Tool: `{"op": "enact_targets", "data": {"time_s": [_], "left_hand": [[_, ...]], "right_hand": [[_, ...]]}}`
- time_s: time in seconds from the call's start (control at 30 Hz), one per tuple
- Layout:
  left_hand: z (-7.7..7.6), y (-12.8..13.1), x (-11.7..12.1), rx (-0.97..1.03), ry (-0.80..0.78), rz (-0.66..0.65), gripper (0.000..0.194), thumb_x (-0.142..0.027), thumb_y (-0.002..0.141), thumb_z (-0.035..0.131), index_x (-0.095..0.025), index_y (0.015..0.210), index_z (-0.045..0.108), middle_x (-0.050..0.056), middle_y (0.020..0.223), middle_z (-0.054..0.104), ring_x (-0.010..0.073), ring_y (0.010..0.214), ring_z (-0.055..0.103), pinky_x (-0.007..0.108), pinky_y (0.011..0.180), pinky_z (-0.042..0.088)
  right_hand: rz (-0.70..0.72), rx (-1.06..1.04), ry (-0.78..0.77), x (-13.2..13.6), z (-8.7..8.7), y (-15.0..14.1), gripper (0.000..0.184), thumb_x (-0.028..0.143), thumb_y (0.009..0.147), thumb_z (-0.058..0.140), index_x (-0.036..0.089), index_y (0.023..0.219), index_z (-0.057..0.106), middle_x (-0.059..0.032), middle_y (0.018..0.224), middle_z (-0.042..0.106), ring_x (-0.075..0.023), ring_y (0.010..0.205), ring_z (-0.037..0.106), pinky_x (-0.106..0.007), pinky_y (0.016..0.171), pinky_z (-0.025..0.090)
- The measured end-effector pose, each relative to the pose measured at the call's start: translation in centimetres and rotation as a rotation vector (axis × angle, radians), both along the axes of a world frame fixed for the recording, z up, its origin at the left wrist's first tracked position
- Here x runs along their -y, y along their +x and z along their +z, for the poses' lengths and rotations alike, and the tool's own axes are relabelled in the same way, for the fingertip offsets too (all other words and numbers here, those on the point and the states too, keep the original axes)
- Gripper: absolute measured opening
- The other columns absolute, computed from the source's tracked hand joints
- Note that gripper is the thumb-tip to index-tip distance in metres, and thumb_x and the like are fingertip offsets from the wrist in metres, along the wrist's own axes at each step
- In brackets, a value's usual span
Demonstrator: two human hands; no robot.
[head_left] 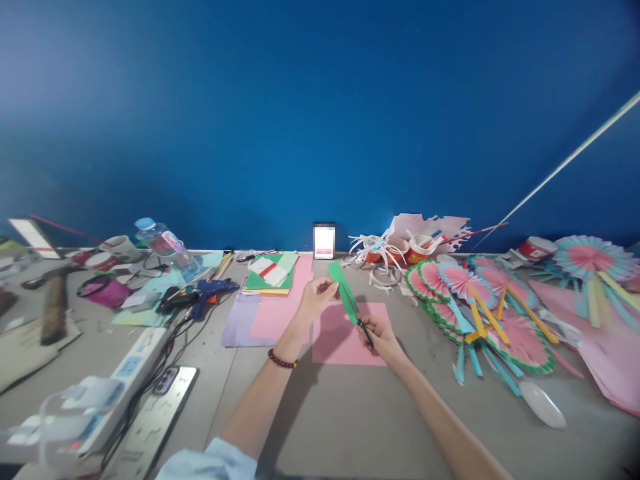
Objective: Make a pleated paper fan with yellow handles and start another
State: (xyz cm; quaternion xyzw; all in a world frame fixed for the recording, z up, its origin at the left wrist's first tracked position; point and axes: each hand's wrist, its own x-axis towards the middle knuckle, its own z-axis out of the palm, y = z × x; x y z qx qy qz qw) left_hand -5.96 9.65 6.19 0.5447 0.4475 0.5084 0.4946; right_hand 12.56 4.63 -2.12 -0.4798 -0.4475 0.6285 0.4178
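Observation:
In the middle of the head view, my left hand pinches the left edge of a narrow green paper strip, held up at a slant. My right hand grips a pair of dark-handled scissors at the strip's lower end. The blades reach up along the green paper, and a dark line runs lengthwise in it. Whether the blades are apart is too small to tell. Below both hands, a pink paper sheet lies flat on the grey table.
Left are stacked coloured papers, a water bottle, a glue gun, a hammer, a power strip and a phone. Folded paper fans and a white spoon-like piece lie right. A blue wall stands behind.

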Motion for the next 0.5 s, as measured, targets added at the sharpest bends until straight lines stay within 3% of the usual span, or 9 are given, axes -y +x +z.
{"op": "enact_targets", "data": {"time_s": [0.27,0.5], "left_hand": [[0.80,0.14,0.26,0.009,-0.019,-0.003,0.034,-0.049,0.072,0.068,-0.017,0.063,0.061,0.003,0.061,0.062,0.0159,0.061,0.060,0.029,0.061,0.049],[0.47,0.10,0.10,0.018,-0.008,-0.020,0.033,-0.048,0.074,0.067,-0.017,0.065,0.061,0.003,0.062,0.062,0.0158,0.062,0.060,0.030,0.063,0.049]], "right_hand": [[-0.016,-0.026,-0.011,-0.07,-0.27,-0.08,0.041,0.052,0.063,0.074,0.021,0.075,0.051,0.0075,0.047,0.053,-0.0039,0.031,0.031,-0.016,0.031,0.022],[0.004,-0.044,0.011,0.04,-0.16,-0.04,0.040,0.052,0.064,0.074,0.020,0.074,0.051,0.0089,0.044,0.050,-0.0038,0.032,0.031,-0.016,0.032,0.022]]}}
